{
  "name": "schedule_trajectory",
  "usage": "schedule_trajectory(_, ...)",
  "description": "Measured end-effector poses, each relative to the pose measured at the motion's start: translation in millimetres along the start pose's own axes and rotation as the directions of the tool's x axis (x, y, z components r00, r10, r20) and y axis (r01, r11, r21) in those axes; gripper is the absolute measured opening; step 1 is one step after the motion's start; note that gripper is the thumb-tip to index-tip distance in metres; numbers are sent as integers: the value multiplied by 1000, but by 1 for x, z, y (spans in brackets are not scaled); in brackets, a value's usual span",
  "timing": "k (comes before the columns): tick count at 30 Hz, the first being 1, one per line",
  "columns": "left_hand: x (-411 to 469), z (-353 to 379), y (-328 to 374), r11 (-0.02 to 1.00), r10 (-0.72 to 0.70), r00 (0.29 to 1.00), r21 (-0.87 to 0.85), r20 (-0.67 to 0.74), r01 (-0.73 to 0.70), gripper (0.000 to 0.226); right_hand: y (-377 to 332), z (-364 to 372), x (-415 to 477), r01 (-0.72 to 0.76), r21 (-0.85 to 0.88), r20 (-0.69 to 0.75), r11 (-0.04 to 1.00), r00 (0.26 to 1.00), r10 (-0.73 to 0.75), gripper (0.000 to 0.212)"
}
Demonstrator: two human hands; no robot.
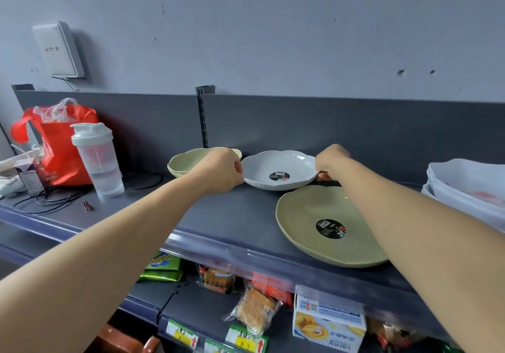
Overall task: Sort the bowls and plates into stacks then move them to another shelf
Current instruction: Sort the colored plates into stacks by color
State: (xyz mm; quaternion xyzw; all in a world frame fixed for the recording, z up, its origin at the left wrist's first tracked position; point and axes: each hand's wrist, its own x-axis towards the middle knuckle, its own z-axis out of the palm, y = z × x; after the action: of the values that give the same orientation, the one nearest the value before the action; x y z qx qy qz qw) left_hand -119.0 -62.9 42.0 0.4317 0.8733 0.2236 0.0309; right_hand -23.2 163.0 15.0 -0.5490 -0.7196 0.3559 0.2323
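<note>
A grey scalloped bowl (278, 165) with a black sticker sits at the back of the dark top shelf (224, 216). My left hand (218, 170) grips its left rim and my right hand (329, 161) grips its right rim. A green scalloped bowl (181, 161) stands just left of it, partly hidden behind my left hand. A large green plate (308, 216) with a black sticker lies in front, near the shelf's front edge, under my right forearm.
A white stack of dishes (470, 185) stands at the far right. A clear shaker bottle (98, 161), a red bag (60, 144) and black cables (52, 196) crowd the left. Packaged snacks (254, 309) fill the shelf below.
</note>
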Motion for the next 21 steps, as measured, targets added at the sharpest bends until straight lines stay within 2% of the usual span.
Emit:
schedule_trajectory(6, 1, 8, 17, 999, 30, 999, -43, 43, -28, 9, 5, -1, 1, 1, 27, 21, 1000, 1000, -1, 6)
schedule_trajectory(10, 0, 19, 27, 996, 39, 996, -77, 82, -33, 17, 9, 0, -3, 30, 48, 75, 998, 997, -33, 18)
schedule_trajectory(14, 0, 28, 31, 996, 18, 986, -89, 163, -4, 28, 3, -16, -18, 82, 12, 2, 997, 997, -82, 2)
schedule_trajectory(17, 0, 36, 38, 993, -9, 972, -113, 235, 36, 38, -6, -31, -31, 160, -31, -48, 987, 986, -162, 13)
schedule_trajectory(21, -1, 46, 49, 970, -27, 934, -215, 356, 110, 36, -13, -54, -49, 231, -87, -81, 969, 968, -238, 19)
